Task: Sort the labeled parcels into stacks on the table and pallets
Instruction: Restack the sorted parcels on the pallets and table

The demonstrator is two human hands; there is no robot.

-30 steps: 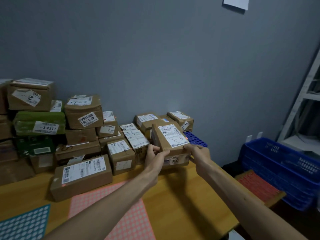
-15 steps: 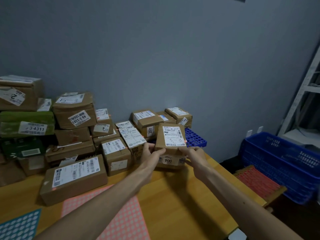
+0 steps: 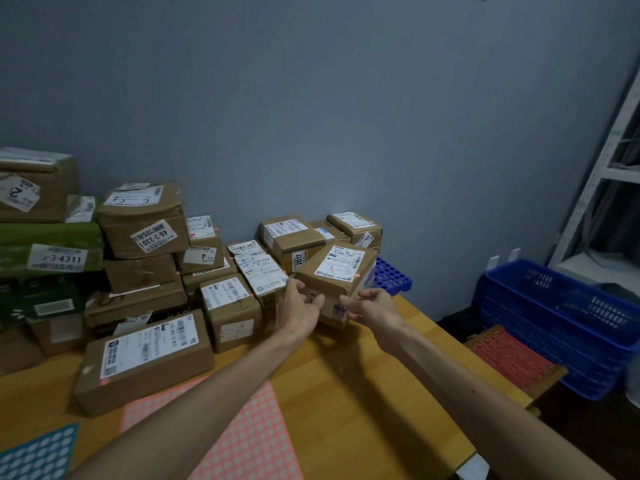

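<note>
A small brown parcel (image 3: 341, 271) with a white label on top is at the far right of the wooden table (image 3: 363, 393), in front of the back row of boxes. My left hand (image 3: 300, 306) holds its near left edge with curled fingers. My right hand (image 3: 372, 306) holds its near right side. The parcel sits skewed, one corner towards me, and its underside is hidden behind my hands. Several labeled parcels (image 3: 145, 220) are stacked along the wall to the left, and a long flat one (image 3: 145, 358) lies nearest.
A blue perforated pallet (image 3: 393, 277) lies at the table's far right corner. Pink (image 3: 242, 438) and teal (image 3: 34, 455) dotted mats lie on the near table. Off the table's right edge stand a blue crate (image 3: 561, 317), a red mat (image 3: 512, 358) and white shelving (image 3: 609, 174).
The parcel has turned and dropped from a raised, tilted hold to low by the table top. Both hands have slid to its near face.
</note>
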